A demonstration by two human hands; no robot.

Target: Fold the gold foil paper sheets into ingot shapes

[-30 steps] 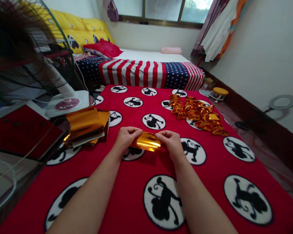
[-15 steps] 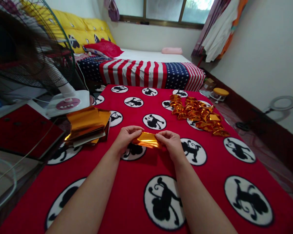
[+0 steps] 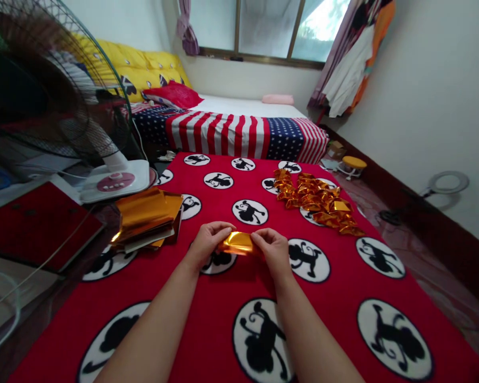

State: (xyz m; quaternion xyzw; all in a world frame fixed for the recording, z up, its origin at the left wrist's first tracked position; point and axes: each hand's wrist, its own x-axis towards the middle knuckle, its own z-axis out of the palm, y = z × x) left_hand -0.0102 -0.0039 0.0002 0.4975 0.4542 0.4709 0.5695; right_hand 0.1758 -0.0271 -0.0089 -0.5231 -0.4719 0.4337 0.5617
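A shiny strip of gold foil paper (image 3: 239, 242) is stretched between my two hands, above the red cloth with monkey prints (image 3: 199, 340). My left hand (image 3: 208, 243) pinches its left end between thumb and fingers. At the opposite end my right hand (image 3: 272, 248) pinches it the same way. To the left lies a stack of gold foil sheets (image 3: 143, 215), its edges uneven. Several folded gold foil pieces (image 3: 317, 199) sit in rows at the right rear of the cloth.
An electric fan (image 3: 117, 178) stands close on the left, beside a dark red panel (image 3: 35, 223). Behind the cloth is a bed with a striped and starred cover (image 3: 223, 133). A yellow-topped stool (image 3: 353, 162) and a ring-shaped lamp (image 3: 449, 182) are on the right.
The whole view has shifted, so the scene sits lower in the picture. Both hands still hold the foil strip, and the right hand is slightly nearer the left.
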